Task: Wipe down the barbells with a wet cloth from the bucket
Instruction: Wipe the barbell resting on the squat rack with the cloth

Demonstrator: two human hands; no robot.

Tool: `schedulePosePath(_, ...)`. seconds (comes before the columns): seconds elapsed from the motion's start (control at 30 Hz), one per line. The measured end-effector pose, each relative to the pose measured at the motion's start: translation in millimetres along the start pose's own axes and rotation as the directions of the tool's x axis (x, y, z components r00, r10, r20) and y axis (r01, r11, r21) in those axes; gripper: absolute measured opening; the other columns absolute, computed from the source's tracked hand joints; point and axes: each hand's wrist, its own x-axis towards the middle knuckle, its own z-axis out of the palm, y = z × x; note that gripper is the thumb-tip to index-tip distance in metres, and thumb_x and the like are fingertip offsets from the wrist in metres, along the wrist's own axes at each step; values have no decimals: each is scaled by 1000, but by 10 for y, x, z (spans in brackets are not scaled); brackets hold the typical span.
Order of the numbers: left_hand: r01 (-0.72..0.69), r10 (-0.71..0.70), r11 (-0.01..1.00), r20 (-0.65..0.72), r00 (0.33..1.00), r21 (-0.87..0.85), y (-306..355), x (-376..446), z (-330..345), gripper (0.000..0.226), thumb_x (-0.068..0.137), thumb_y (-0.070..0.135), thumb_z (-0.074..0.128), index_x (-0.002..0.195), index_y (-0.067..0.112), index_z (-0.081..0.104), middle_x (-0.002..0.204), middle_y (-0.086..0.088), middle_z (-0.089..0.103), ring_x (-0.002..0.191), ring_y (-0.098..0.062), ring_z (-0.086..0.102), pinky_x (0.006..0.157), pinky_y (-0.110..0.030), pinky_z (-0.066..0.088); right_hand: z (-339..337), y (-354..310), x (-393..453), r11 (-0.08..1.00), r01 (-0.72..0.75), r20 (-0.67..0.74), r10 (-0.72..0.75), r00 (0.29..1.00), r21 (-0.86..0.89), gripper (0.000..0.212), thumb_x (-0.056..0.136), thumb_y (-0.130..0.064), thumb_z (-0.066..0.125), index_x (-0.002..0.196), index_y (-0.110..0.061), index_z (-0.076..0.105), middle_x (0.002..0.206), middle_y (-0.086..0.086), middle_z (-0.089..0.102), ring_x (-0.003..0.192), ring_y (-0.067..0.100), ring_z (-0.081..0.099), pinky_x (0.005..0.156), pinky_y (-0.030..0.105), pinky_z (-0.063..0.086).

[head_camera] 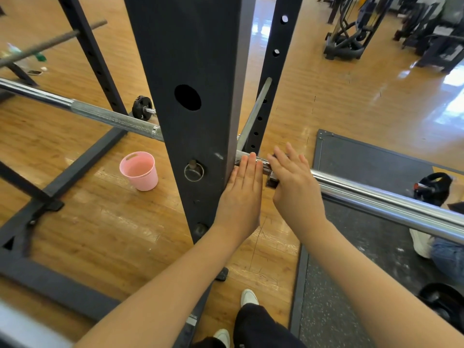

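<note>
Presently, I note the chrome barbell (376, 194) lying across the black rack upright (198, 121), knurled at left, polished at right. My left hand (242, 194) lies flat, fingers straight, on the bar beside the upright; my right hand (292, 179) rests spread on the collar. The pink bucket (139, 170) stands on the floor. The base label is illegible.

A glossy wood floor (351, 101) catches bright window glare at the right. A black rack upright (190, 71) stands in the centre, a dark rubber mat (356, 237) lies right, and gym machines (351, 33) stand behind.
</note>
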Motion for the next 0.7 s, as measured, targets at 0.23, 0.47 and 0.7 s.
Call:
schedulePosePath(0.23, 5, -8, 998, -51, 999, -59, 0, 6, 1, 101, 60, 26, 84, 139, -3, 27, 147, -21, 20, 136, -29, 21, 109, -38, 24, 3, 5, -363, 993, 108, 96, -103, 990, -48, 65, 67, 13, 47, 130, -3, 53, 141, 12, 46, 136, 32, 26, 107, 52, 19)
schedulePosePath(0.47, 13, -13, 999, 6, 1000, -31, 11, 8, 2, 105, 63, 33, 83, 141, -2, 21, 149, -20, 20, 137, -29, 16, 110, -38, 18, 41, -106, 32, 984, -178, -9, 178, 984, -14, 69, 70, 20, 60, 135, 2, 45, 142, 20, 42, 137, 37, 29, 109, 45, 12)
schedulePosePath(0.7, 33, -36, 993, -28, 999, -110, 40, 7, -15, 106, 63, 23, 80, 143, -4, 17, 150, -22, 27, 138, -30, 19, 110, -40, 21, -26, -3, -316, 988, -152, -2, 152, 988, -18, 66, 71, 22, 57, 133, 2, 48, 137, 18, 49, 134, 39, 33, 108, 52, 25)
